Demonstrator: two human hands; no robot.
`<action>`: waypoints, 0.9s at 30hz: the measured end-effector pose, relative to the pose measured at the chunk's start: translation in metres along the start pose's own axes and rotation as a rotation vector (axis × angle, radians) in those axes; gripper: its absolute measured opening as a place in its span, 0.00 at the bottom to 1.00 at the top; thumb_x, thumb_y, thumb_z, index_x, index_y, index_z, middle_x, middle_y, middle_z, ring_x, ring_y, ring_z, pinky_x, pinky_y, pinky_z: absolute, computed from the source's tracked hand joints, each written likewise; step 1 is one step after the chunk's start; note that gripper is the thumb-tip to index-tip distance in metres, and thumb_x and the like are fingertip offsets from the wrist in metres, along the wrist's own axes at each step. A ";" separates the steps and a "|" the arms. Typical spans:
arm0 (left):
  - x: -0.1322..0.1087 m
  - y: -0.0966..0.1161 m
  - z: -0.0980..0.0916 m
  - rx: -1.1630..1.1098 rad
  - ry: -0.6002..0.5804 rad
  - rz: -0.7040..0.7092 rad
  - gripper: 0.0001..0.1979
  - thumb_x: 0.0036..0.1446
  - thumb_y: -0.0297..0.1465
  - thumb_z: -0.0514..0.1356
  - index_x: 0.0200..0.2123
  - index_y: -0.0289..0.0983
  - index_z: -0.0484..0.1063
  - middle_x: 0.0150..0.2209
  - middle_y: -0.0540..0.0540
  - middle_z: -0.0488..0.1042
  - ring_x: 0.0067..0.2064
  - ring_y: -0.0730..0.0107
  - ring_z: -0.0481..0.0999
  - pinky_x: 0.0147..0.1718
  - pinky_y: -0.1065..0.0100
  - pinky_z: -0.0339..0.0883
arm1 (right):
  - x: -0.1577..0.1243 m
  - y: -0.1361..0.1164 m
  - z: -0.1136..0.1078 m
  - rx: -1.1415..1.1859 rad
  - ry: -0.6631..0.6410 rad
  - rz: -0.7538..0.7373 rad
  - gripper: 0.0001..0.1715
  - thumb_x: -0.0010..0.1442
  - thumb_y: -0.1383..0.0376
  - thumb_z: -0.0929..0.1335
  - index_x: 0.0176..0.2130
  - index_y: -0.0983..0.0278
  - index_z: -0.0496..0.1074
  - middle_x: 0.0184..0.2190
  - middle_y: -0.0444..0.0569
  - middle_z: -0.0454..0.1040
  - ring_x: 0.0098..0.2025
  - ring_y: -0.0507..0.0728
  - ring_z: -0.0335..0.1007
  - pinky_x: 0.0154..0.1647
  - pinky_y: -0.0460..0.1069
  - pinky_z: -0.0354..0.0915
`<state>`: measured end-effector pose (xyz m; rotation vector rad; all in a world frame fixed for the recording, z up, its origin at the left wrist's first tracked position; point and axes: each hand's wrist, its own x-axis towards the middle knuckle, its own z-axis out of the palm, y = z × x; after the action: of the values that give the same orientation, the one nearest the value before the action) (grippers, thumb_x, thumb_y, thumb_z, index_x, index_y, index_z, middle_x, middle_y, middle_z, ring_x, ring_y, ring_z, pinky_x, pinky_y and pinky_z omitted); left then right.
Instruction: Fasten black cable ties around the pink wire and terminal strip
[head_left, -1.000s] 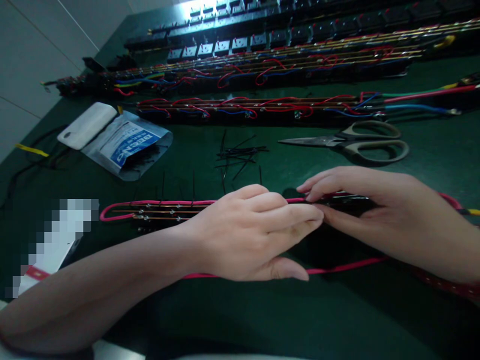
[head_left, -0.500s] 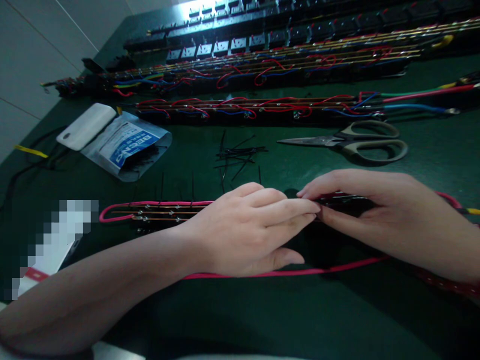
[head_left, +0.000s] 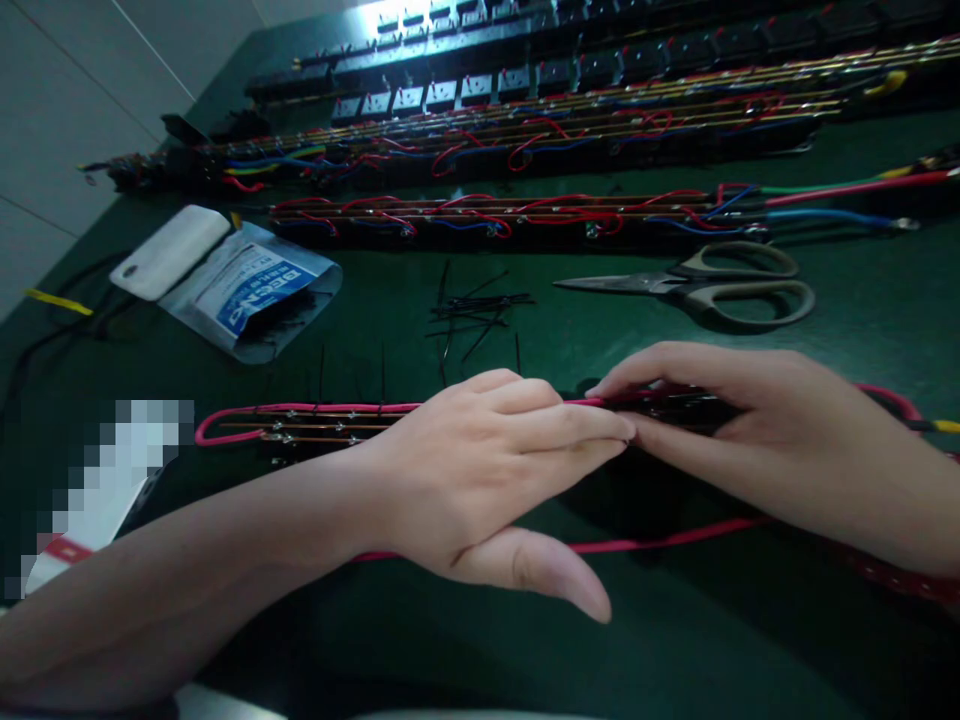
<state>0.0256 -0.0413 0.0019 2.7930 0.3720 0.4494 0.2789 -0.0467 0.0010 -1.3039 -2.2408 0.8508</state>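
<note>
Head view: two hands meet over a wired strip on a green bench.

The left hand (head_left: 487,470) lies flat across the wired strip (head_left: 315,425), fingers extended and pressing it down, thumb free; the right hand (head_left: 720,420) pinches the strip's pink wire (head_left: 247,412) at its fingertips, likely steadying it for fine work. Beyond the strip lie loose black cable ties (head_left: 480,305), the scissors (head_left: 712,282), a tie packet (head_left: 255,290) and more finished strips (head_left: 525,215); nothing blocks the hands.
</note>
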 end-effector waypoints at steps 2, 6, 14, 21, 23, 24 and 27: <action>0.000 0.001 0.000 -0.042 0.009 -0.004 0.42 0.71 0.54 0.34 0.62 0.27 0.67 0.63 0.36 0.70 0.53 0.62 0.74 0.49 0.62 0.67 | 0.001 0.000 0.000 0.011 -0.005 0.013 0.15 0.62 0.51 0.68 0.41 0.56 0.78 0.36 0.44 0.82 0.35 0.57 0.78 0.31 0.51 0.73; -0.001 0.002 0.001 -0.102 0.019 -0.009 0.44 0.69 0.58 0.37 0.62 0.27 0.68 0.63 0.36 0.70 0.53 0.62 0.74 0.51 0.62 0.67 | 0.003 -0.005 0.000 0.055 -0.005 0.056 0.13 0.61 0.52 0.68 0.36 0.57 0.77 0.33 0.45 0.81 0.33 0.57 0.77 0.29 0.50 0.71; 0.002 0.007 -0.006 -0.246 0.043 -0.165 0.33 0.74 0.48 0.39 0.64 0.31 0.67 0.64 0.37 0.69 0.58 0.63 0.73 0.58 0.60 0.68 | 0.003 -0.009 -0.002 0.048 -0.052 0.036 0.09 0.61 0.60 0.66 0.39 0.58 0.75 0.36 0.45 0.81 0.35 0.56 0.77 0.34 0.50 0.73; 0.015 0.007 -0.016 -0.299 0.048 -0.410 0.20 0.73 0.38 0.50 0.60 0.38 0.73 0.61 0.43 0.73 0.62 0.69 0.73 0.63 0.66 0.67 | 0.001 -0.016 -0.009 -0.199 -0.125 0.006 0.22 0.60 0.53 0.69 0.51 0.59 0.72 0.44 0.49 0.81 0.41 0.59 0.79 0.38 0.52 0.72; 0.021 0.008 -0.019 -0.331 0.036 -0.446 0.19 0.72 0.37 0.51 0.58 0.38 0.74 0.60 0.44 0.74 0.61 0.71 0.74 0.62 0.68 0.67 | -0.001 -0.015 -0.013 -0.381 -0.145 -0.020 0.26 0.58 0.51 0.71 0.53 0.59 0.72 0.42 0.50 0.81 0.39 0.60 0.78 0.34 0.51 0.70; 0.025 0.008 -0.020 -0.348 0.042 -0.476 0.18 0.72 0.36 0.52 0.57 0.38 0.75 0.59 0.45 0.75 0.60 0.71 0.75 0.62 0.68 0.68 | -0.003 -0.013 -0.015 -0.455 -0.159 -0.047 0.28 0.57 0.51 0.72 0.53 0.60 0.72 0.40 0.50 0.81 0.38 0.60 0.78 0.32 0.51 0.69; 0.038 0.009 -0.019 -0.420 0.120 -0.657 0.15 0.67 0.36 0.58 0.50 0.38 0.79 0.52 0.47 0.80 0.53 0.69 0.80 0.56 0.67 0.74 | -0.009 -0.003 -0.019 -0.561 -0.190 -0.173 0.30 0.56 0.52 0.73 0.55 0.61 0.71 0.39 0.50 0.81 0.36 0.60 0.77 0.31 0.52 0.67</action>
<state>0.0562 -0.0338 0.0322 2.0867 1.0395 0.4632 0.2932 -0.0494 0.0167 -1.2587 -2.8255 0.2963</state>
